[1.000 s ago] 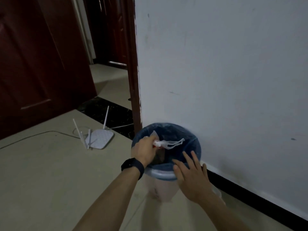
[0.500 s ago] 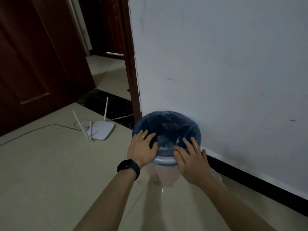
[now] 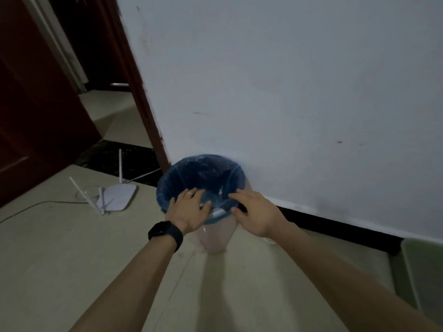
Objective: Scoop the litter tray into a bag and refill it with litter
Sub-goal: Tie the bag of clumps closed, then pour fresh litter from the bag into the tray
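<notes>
A small pale waste bin stands on the floor against the white wall, lined with a blue plastic bag. My left hand, with a ring and a black wrist watch, lies with spread fingers on the near left rim of the bin. My right hand hovers at the near right rim, fingers straight and pointing left. Neither hand holds anything. The bag's inside is dark; a bit of white shows low in it. No litter tray is clearly seen.
A white router with several antennas lies on the tiled floor to the left, its cable trailing left. A dark red door and door frame stand at the left. A black skirting runs along the wall. A pale green container edge shows at the right.
A second ago my left hand held a white tied bag over the bin; it has let go and the bag has dropped inside. Both hands now lie open at the bin's near rim.
</notes>
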`<state>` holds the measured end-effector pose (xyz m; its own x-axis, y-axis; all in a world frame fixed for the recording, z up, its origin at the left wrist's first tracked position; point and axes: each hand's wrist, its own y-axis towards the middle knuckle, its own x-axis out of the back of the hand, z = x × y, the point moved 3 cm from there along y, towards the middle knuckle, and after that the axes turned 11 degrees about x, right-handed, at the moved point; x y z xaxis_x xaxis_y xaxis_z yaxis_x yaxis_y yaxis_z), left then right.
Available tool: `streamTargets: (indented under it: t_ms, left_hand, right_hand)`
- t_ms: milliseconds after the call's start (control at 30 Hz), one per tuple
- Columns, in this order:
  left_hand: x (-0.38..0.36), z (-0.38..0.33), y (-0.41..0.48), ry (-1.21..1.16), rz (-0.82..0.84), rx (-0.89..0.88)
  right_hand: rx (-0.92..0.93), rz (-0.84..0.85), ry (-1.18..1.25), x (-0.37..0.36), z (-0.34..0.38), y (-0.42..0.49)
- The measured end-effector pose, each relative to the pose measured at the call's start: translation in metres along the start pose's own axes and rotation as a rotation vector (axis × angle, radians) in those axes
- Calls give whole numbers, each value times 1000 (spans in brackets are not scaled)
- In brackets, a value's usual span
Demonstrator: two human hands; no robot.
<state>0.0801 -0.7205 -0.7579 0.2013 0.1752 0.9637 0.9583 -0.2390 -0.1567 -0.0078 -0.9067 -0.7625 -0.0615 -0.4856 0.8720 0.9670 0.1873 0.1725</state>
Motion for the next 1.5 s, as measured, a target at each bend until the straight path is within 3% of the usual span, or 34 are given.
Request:
streamTargets:
  t_ms: [100,233,467,667,867,1067,1233,1500]
  left_hand:
    - [-3,-48,-20,-45,-73,-201]
    - [-22,-136,-57,-71,-96,-448]
    - [-68,-308,-143,-43,122,-730]
    - [-10,-439,-244,106,251,-883]
    - [152,-539,-355,198,333,-955]
    - [291,-608,-449,198,427,-1030]
    - [324,-661,-506,209,487,-1027]
    - [302,-736,-547,239,571,-914]
  right_hand:
    - [-59,-152,87,30,-15,-62]
    - [-278,-123,68,63,-52,-172]
    - [-615,-187,-98,145,-84,-368]
    - [-1005,-172,-257,259,-23,-515]
    - [-1282,-245,-211,433,113,-584]
    - [-1387,-429,-162,581,216,-627]
    - [-1403,-462,-48,641,227,-678]
    - [-1401,-404,39,689,189,-759]
